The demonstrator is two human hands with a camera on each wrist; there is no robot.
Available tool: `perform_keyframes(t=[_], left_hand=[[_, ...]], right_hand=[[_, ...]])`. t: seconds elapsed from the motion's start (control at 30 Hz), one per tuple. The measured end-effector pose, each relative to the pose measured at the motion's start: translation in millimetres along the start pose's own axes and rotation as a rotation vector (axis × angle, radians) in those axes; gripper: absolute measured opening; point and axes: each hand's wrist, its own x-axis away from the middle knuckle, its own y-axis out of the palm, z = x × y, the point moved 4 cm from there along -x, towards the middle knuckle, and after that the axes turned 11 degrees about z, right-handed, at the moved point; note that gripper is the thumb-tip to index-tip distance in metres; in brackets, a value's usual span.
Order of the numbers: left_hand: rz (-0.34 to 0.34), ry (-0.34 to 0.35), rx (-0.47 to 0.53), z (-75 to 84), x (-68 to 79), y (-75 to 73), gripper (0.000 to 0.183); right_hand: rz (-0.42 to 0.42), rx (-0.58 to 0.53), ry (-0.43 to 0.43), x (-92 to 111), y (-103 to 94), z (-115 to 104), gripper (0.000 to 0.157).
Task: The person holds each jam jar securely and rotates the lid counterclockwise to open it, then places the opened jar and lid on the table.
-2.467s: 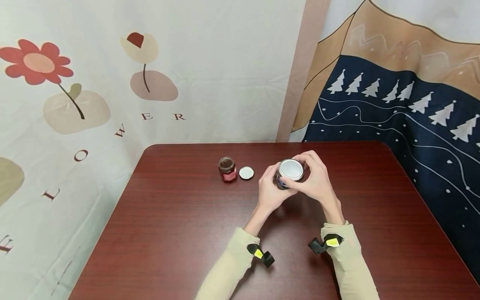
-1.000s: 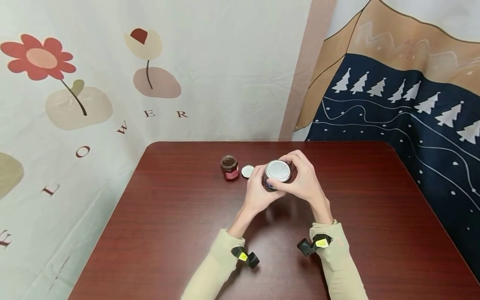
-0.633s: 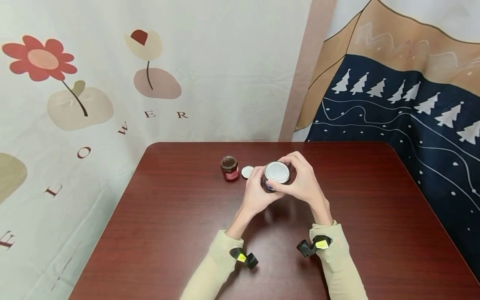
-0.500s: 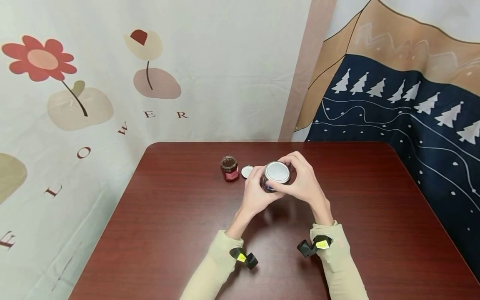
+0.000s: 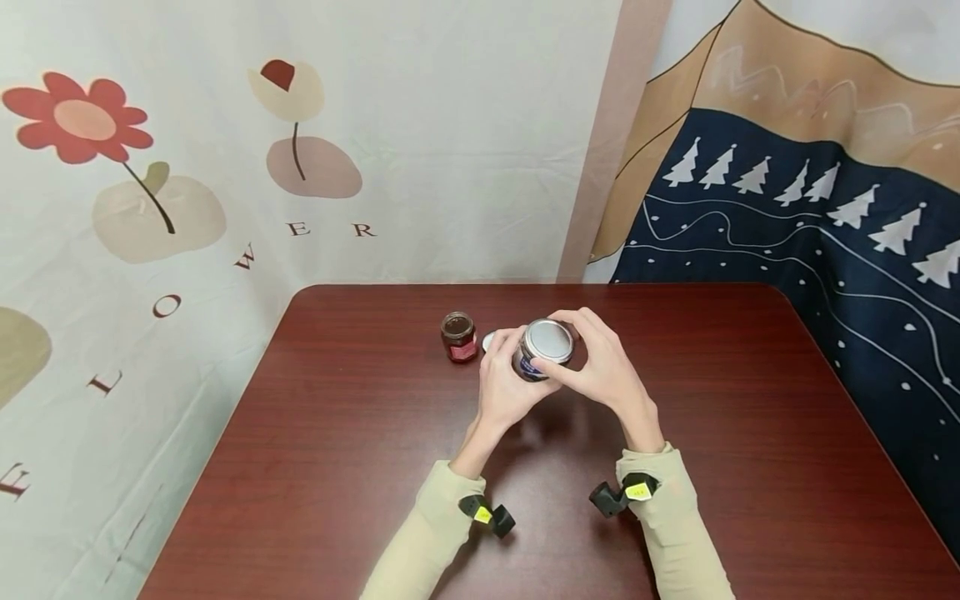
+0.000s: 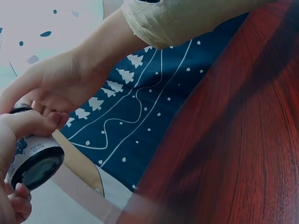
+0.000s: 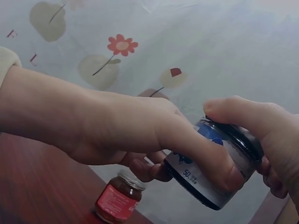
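Between both hands, raised over the table, is a glass jar (image 5: 529, 368) with a silvery lid (image 5: 549, 340), dark contents and a white-and-blue label (image 7: 194, 172). My left hand (image 5: 501, 385) wraps round the jar's body. The right hand (image 5: 609, 379) grips the jar's upper part, its thumb in front and fingers behind the lid. In the left wrist view the jar's dark bottom (image 6: 39, 169) shows. Left of the hands stands a smaller uncovered jar (image 5: 459, 337) with a red label. A white lid (image 5: 487, 341) lies beside it, partly hidden by my left hand.
The dark red wooden table (image 5: 360, 450) has rounded far corners. Behind it hangs a pale curtain (image 5: 450, 167) with flower prints, and on the right a navy cloth (image 5: 720, 225) with white trees. Each sleeve carries a black wrist camera (image 5: 487, 515).
Both hands have shifted left with the jar and now cover more of the white lid. During the last half second the held jar tilts slightly, showing more label. The red-labelled jar stays put.
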Motion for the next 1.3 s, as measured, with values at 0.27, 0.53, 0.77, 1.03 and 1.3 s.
perform_keyframes(t=[0.27,0.53,0.77,1.03,1.3], left_hand=[[0.045,0.010,-0.076,0.7,0.1,-2.6,0.070],[0.068,0.028,-0.136,0.7,1.2,-3.2,0.067],[0.057,0.047,-0.168,4.1,1.6,-3.2,0.070],[0.018,0.086,-0.113,7.0,-0.3,-3.1,0.069],[-0.019,0.077,-0.056,3.1,-2.9,-4.9,0.073]], right_hand=[[-0.014,0.012,0.007,0.9,4.1,0.7,0.063],[-0.028,0.005,0.053,1.5,6.9,-0.8,0.070],[-0.015,0.021,0.078,1.6,6.5,0.4,0.059],[0.029,0.030,0.020,1.5,3.6,1.3,0.056],[0.094,-0.008,-0.046,2.0,2.6,0.3,0.057]])
